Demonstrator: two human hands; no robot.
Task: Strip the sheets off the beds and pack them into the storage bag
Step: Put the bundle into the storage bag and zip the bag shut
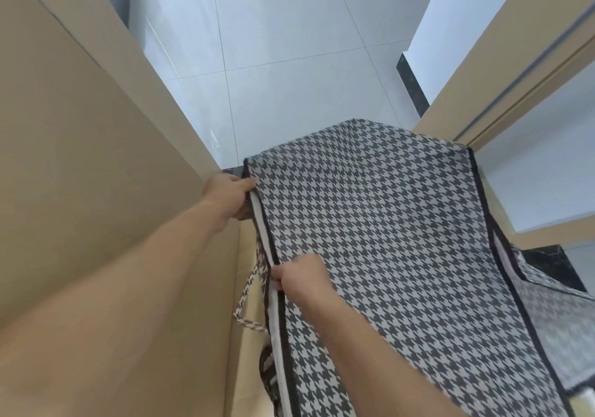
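Although no bed and no sheets show anywhere in view, the storage bag (386, 239) is in both hands, so the work now sits at the bag rather than the beds. The houndstooth bag lies stretched out in front of the person, its top panel facing up, wedged in the gap between a tall tan panel (80, 159) on the left and a tan door frame (483, 78) on the right. The left hand (230, 199) grips the far left corner, fingers curled round the edge. The right hand (299, 278) pinches at the white strip (267, 242) that runs along the bag's left seam, probably the zip line; whether it is opening or closing I cannot tell, nor whether anything is packed inside. Stripping, then, is either done or not begun.

Room is tight. The left seam runs just beside the tan panel, and a carry strap (248, 294) dangles into that narrow slot, where it may snag. The pale tiled floor (273, 46) beyond the bag's far end offers the only open space for dragging it out.
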